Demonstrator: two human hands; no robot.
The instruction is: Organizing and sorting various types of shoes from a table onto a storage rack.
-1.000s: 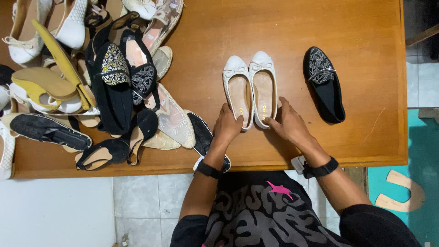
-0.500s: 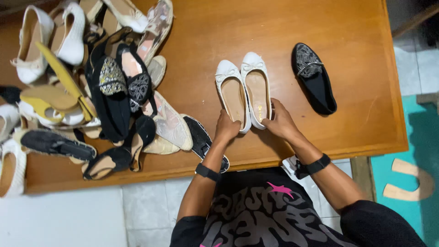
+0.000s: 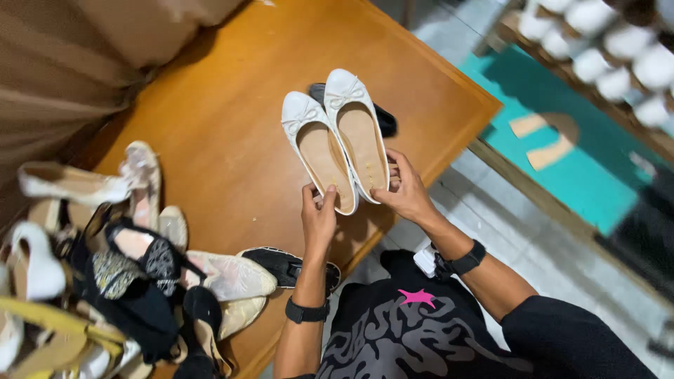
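A heap of shoes (image 3: 126, 281) lies at the table's (image 3: 232, 119) left. The left hand (image 3: 317, 217) pinches the left white flat (image 3: 317, 149) by its heel; the right hand (image 3: 404, 193) grasps the right white flat (image 3: 359, 133), both lifted above a black shoe (image 3: 384, 119).

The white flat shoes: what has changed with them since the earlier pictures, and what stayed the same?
The pair of white flat shoes lay on the wooden table with both hands at the heels. Now the left hand and right hand hold one shoe each, lifted off the table, side by side. The black shoe remains on the table, partly hidden behind them. The shoe pile looks unchanged.
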